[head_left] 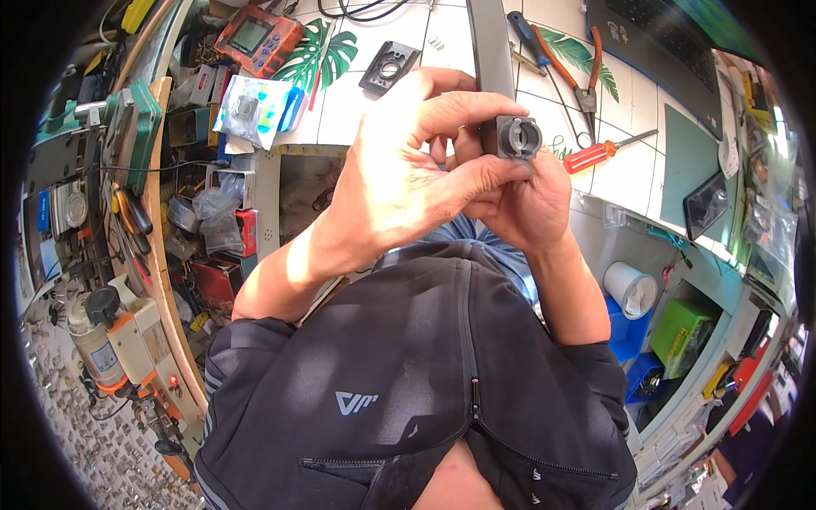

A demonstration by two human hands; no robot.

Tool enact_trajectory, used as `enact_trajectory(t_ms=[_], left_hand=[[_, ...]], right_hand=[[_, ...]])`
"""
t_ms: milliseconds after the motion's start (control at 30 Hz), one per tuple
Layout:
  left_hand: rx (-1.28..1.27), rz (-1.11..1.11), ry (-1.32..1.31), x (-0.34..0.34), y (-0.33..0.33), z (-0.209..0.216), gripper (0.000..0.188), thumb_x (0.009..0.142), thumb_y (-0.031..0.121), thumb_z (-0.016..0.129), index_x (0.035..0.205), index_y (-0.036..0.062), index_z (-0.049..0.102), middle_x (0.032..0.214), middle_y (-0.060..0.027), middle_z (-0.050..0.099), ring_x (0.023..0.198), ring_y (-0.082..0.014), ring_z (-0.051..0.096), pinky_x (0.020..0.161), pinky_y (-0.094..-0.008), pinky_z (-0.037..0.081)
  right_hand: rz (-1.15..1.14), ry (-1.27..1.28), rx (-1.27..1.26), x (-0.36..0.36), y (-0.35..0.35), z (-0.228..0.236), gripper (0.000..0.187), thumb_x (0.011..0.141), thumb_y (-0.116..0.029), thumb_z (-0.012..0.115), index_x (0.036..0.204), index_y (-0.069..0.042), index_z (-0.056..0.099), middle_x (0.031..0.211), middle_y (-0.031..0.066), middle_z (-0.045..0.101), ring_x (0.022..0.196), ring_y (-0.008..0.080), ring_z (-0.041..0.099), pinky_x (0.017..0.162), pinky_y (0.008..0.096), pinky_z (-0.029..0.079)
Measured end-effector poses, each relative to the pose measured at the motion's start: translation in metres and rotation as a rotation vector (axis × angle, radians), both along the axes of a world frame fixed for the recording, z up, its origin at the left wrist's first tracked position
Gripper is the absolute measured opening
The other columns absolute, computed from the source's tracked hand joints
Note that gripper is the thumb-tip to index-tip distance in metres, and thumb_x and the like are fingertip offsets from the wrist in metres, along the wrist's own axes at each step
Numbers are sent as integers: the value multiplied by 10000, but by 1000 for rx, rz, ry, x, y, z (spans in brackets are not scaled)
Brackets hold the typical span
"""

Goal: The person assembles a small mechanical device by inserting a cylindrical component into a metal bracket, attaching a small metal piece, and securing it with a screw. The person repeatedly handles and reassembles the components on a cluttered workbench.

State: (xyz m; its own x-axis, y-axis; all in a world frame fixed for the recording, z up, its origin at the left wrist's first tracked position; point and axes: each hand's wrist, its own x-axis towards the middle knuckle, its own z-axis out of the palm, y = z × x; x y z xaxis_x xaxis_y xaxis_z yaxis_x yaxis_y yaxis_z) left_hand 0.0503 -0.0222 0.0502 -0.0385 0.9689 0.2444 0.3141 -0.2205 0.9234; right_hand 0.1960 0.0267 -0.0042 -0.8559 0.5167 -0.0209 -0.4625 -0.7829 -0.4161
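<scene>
I have two hands (387,166) and one black block (511,136) at 1 o'clock. On my bench (637,102) I count one black plate (400,56) at 12, one orange meter (258,41) at 11, one pair of pliers (587,99) between 1 and 2, one red screwdriver (591,157) at 2, and one phone (707,204) at 3.

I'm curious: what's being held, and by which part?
A black round-holed block, pinched at opposite sides by the left hand; whether the right hand grips it is hidden.

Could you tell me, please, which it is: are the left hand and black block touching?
Touching: in the head view, the left hand pinches the black block between fingertips.
</scene>
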Motion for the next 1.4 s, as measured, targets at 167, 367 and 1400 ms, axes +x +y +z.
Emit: enact_trajectory(t_ms=[167, 367, 1400], left_hand=[[17, 24, -50, 2, 0, 1, 371, 693, 28, 776, 1050, 80, 690, 1032, -107, 563, 756, -114, 562, 642, -243, 455], [-20, 13, -70, 1, -2, -2, 379, 701, -9, 717, 1067, 85, 686, 1114, -135, 554, 802, -128, 568, 690, -250, 462], [34, 13, -42, 1, -4, 0, 383, 704, -28, 708, 1068, 88, 688, 1129, -146, 550, 929, -190, 598, 792, -279, 474]], right_hand=[[-10, -38, 17, 0, 0, 1, 628, 979, -559, 260, 1079, 5, 517, 948, 77, 551, 593, 67, 410, 464, 189, 295], [-28, -73, 38, -1, 1, 3, 640, 982, -563, 256, 1044, 8, 537, 926, 65, 557, 579, 56, 388, 467, 184, 293], [-28, -141, 31, -1, 0, 12, 663, 979, -575, 252, 1037, 18, 542, 832, 32, 531, 543, 40, 339, 456, 181, 271]])
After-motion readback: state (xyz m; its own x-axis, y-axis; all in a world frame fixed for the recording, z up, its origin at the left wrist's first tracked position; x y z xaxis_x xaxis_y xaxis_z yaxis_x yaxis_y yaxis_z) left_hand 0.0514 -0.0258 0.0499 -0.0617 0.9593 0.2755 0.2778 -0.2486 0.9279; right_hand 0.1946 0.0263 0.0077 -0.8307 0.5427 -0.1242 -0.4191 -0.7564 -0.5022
